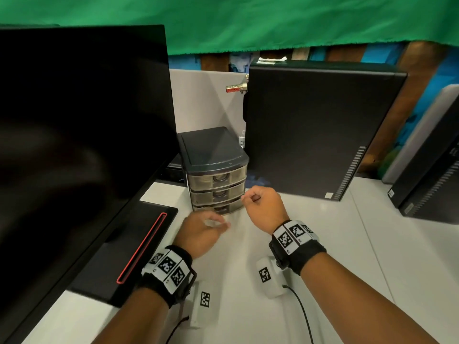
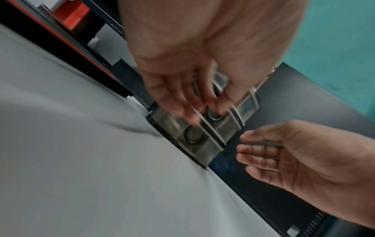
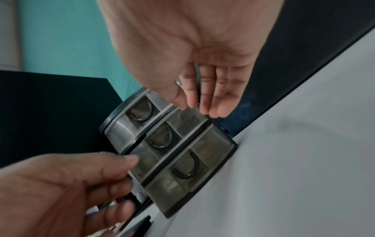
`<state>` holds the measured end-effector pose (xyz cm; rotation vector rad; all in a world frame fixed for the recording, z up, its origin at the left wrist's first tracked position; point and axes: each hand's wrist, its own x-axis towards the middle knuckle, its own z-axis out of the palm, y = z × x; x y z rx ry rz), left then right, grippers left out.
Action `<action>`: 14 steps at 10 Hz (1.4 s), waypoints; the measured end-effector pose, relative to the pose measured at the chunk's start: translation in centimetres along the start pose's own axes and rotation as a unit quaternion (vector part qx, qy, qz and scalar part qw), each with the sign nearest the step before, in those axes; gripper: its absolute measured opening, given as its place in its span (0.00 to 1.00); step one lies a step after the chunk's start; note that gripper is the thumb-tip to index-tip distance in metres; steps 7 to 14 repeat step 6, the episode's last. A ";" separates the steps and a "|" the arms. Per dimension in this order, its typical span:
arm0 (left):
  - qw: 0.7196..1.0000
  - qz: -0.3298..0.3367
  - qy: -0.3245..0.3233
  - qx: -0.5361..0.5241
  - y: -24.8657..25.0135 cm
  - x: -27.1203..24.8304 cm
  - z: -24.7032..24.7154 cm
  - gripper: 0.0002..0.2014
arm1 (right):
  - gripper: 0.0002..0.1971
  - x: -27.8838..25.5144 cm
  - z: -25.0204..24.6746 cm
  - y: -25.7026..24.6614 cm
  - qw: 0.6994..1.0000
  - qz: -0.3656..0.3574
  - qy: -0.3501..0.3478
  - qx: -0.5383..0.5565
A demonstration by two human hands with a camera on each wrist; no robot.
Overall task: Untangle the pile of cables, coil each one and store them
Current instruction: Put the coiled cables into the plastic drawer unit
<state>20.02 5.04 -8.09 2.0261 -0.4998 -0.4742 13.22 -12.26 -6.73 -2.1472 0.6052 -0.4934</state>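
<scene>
Your left hand (image 1: 202,232) and right hand (image 1: 263,207), both loose and empty, hover by 3 shut drawers (image 1: 218,192); tugging one-handed may tip the unit.

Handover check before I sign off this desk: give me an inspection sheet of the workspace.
Surface: white desk, bare in front of the hands.
Job's things: three-drawer organizer, all drawers closed; no cable pile in sight.
Clutter: red-and-silver lock by the partition.
Grippers: left hand empty, fingers relaxed, blurred; right hand loosely curled, empty.
Cables: only thin black leads from the wrist cameras.
Surroundings: dark monitor at left, black computer tower behind, green cloth above.
</scene>
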 end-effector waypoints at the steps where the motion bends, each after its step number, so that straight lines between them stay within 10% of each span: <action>1: 0.966 -0.015 0.247 -0.076 0.5 0.2 -0.1 0.12 | 0.17 0.4 -0.5 -0.7 0.995 0.066 0.001 0.070; 2: 0.962 -0.047 0.168 -0.210 1.1 0.9 -0.2 0.38 | 0.39 0.6 -0.3 -1.6 0.978 0.084 -0.089 0.170; 6: 0.971 -0.019 0.020 -0.238 0.7 -4.2 -0.3 0.35 | 0.36 -4.4 -1.7 -1.5 0.964 0.073 -0.104 0.234; 14: 0.971 -0.019 0.020 -0.238 0.7 -4.2 -0.3 0.35 | 0.36 -4.4 -1.7 -1.5 0.964 0.073 -0.104 0.234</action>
